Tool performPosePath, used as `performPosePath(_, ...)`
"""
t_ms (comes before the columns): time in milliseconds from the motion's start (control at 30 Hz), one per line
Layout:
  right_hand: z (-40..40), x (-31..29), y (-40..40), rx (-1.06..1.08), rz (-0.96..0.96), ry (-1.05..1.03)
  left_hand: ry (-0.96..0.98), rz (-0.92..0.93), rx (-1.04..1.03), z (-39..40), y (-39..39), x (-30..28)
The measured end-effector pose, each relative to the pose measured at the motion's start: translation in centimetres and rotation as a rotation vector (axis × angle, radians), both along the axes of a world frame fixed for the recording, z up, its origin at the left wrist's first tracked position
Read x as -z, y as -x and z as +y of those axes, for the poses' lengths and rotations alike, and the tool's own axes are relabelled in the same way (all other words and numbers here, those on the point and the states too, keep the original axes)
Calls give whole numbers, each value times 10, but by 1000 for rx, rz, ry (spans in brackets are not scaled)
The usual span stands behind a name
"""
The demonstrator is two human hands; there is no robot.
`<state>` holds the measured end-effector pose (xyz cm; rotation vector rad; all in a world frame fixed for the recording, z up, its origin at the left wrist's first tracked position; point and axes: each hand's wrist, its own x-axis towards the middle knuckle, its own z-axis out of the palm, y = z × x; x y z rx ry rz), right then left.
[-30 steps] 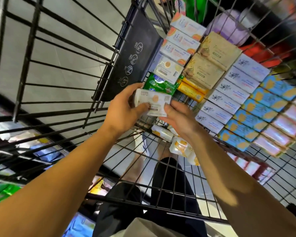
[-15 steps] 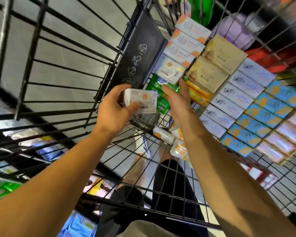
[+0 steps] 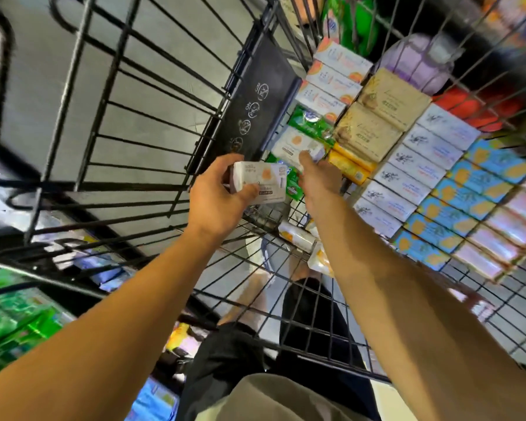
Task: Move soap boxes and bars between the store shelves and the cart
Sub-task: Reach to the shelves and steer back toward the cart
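Observation:
My left hand grips a white soap box with an orange dot over the black wire cart. Just right of it, my right hand reaches forward and its fingers pinch the near end of a second white soap box lying on green packs. Beyond it a row of white-and-orange boxes runs toward the cart's far end. How firmly the right hand holds its box is partly hidden by the fingers.
Packed rows fill the cart's right side: tan boxes, white-and-blue boxes, blue-and-yellow boxes, pink boxes. Wrapped bars lie loose on the cart floor. A black flap stands left. Green shelf packs show lower left.
My right hand has left the box that both hands held, moved forward and taken hold of a second white box in the cart. The left hand keeps its box, shifted slightly left.

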<state>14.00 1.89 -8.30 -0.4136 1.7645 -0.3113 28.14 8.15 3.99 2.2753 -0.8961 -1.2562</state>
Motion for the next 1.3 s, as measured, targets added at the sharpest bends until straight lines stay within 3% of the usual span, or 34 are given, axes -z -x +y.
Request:
performPosePath(200, 44, -45, 50, -227, 29, 137, 42, 54, 40, 14, 8, -30)
performPosePath(533, 102, -174, 121, -303, 237, 427, 218, 103, 163, 52, 29, -116)
performPosePath(933, 253, -278, 195, 146, 262, 752, 453, 285, 410, 143, 81, -200)
performPosePath(1300, 361, -389, 340, 491, 480, 933, 680, 401, 748, 176, 239, -295)
